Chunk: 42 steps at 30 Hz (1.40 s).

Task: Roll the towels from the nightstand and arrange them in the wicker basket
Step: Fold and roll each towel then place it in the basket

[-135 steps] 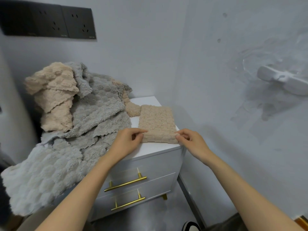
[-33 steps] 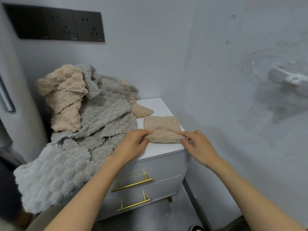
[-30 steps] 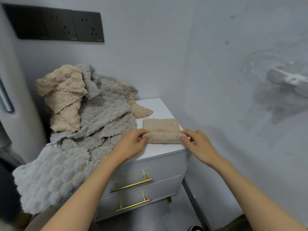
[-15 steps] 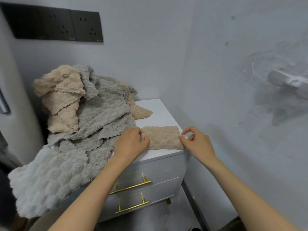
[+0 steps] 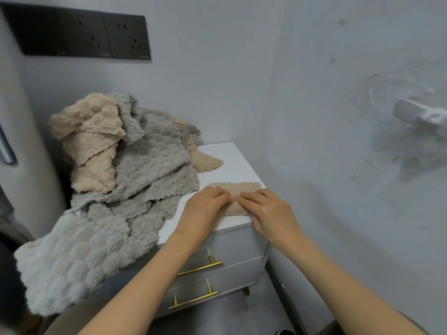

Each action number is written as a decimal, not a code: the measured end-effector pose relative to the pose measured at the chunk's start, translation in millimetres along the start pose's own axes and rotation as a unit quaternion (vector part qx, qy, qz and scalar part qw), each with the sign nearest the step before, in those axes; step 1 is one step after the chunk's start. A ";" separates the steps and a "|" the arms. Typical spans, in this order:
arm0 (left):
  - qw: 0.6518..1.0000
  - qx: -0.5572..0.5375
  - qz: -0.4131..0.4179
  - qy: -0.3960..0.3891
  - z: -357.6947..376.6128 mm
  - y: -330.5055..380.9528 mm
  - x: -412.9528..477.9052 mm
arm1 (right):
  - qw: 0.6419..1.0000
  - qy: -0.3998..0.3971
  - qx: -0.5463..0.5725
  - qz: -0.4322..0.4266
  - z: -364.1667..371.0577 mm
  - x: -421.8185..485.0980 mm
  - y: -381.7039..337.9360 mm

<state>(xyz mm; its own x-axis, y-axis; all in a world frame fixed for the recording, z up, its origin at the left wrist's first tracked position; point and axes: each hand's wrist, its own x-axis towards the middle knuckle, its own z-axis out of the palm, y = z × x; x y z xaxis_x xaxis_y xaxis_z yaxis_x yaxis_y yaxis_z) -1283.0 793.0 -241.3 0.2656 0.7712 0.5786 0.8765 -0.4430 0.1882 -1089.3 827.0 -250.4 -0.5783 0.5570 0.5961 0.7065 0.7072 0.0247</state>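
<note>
A small beige towel point(image 5: 242, 187) lies folded flat near the front right corner of the white nightstand point(image 5: 232, 160). My left hand point(image 5: 205, 210) and my right hand point(image 5: 264, 211) both rest on top of it, fingertips meeting over its middle and pressing down. They cover most of its near half. A heap of grey towels point(image 5: 154, 165) with a beige towel point(image 5: 92, 141) on top fills the nightstand's left side and spills over its front. No wicker basket is in view.
A wall stands close along the nightstand's right side, with a white fixture point(image 5: 418, 114) on it. Black wall sockets point(image 5: 82, 37) sit above the heap. Two drawers with gold handles point(image 5: 200, 268) face me. Another beige towel corner point(image 5: 205, 163) pokes out behind.
About a second ago the towel's near edge was rolled up; half a second ago it lay flat with my hands at its two ends. Both hands have since slid inward and meet on top of it.
</note>
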 end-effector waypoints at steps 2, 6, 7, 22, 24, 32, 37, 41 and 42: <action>1.000 0.009 -0.012 -0.007 0.9 -1.1 -3.4 | 1.000 -0.026 0.001 0.004 -3.5 -1.7 -1.4; 0.997 -0.013 -0.048 -0.053 0.6 -6.6 -8.1 | 0.998 -0.056 0.013 0.033 -10.8 -4.0 3.3; 0.996 -0.030 -0.054 -0.060 -0.2 -9.9 -8.6 | 0.996 -0.067 0.023 0.046 -11.9 -5.0 5.8; 0.949 -0.227 -0.200 -0.087 -10.5 -29.2 6.1 | 0.891 -0.109 0.300 0.324 -26.1 6.3 21.2; 0.947 -0.222 -0.211 -0.099 -9.2 -28.2 9.0 | 0.870 -0.101 0.317 0.363 -28.8 10.6 21.4; 0.950 -0.136 -0.261 -0.108 -3.3 -27.6 24.2 | 0.828 -0.127 0.290 0.463 -23.1 25.4 22.3; 0.942 -0.158 -0.245 -0.168 -8.2 -31.9 27.4 | 0.823 -0.193 0.253 0.471 -24.1 35.9 26.7; 0.920 -0.212 -0.245 -0.222 -11.0 -37.8 25.8 | 0.813 -0.234 0.267 0.461 -24.8 42.1 28.0; 0.916 -0.217 -0.246 -0.233 -11.5 -37.9 26.0 | 0.813 -0.237 0.271 0.457 -25.2 42.6 26.7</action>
<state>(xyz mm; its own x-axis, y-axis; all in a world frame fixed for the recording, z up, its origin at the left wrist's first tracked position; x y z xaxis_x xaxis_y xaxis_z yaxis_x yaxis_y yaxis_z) -1313.9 824.6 -224.3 0.1122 0.9928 -0.0432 0.7211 -0.0514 0.6909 -1084.8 858.7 -204.2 -0.0954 0.9725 -0.2126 0.7200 -0.0801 -0.6893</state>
